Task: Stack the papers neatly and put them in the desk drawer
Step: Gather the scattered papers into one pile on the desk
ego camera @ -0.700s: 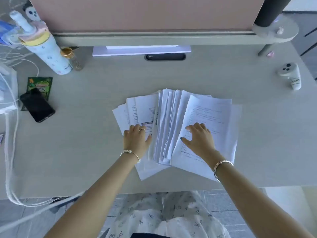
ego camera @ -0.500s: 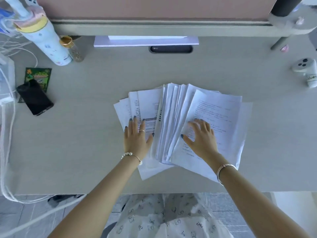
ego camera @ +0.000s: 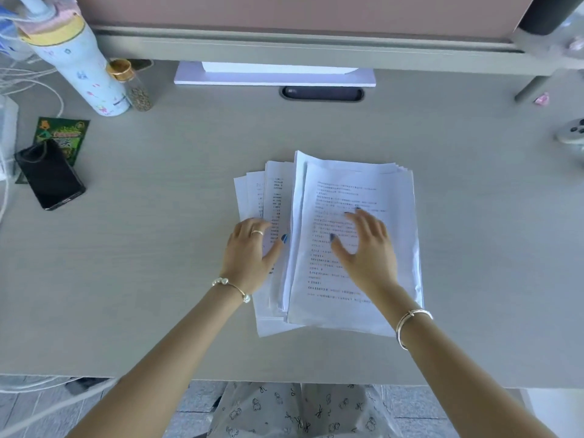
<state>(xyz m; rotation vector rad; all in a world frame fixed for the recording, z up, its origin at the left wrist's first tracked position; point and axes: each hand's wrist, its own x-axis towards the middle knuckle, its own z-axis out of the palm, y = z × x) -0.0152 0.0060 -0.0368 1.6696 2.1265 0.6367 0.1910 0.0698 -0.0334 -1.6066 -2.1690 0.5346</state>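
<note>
A pile of white printed papers (ego camera: 354, 188) lies in the middle of the grey desk (ego camera: 158, 263), partly fanned, with several sheets sticking out at its left side. My left hand (ego camera: 249, 251) rests on the left edge of the pile, fingers curled against the protruding sheets. My right hand (ego camera: 366, 245) lies flat on the top sheet with fingers spread. Neither hand grips a sheet. No drawer is in view.
A black phone (ego camera: 50, 175) lies on a green card (ego camera: 63, 134) at the left, near white cables (ego camera: 31, 83). A tall patterned bottle (ego camera: 79, 64) and a small gold-capped jar (ego camera: 132, 86) stand at the back left. A white device (ego camera: 572, 131) sits at the right edge.
The fanned sheets have been pushed together into a narrower pile. My left hand moved right against the sheets, and my right hand slid the top papers leftward over them.
</note>
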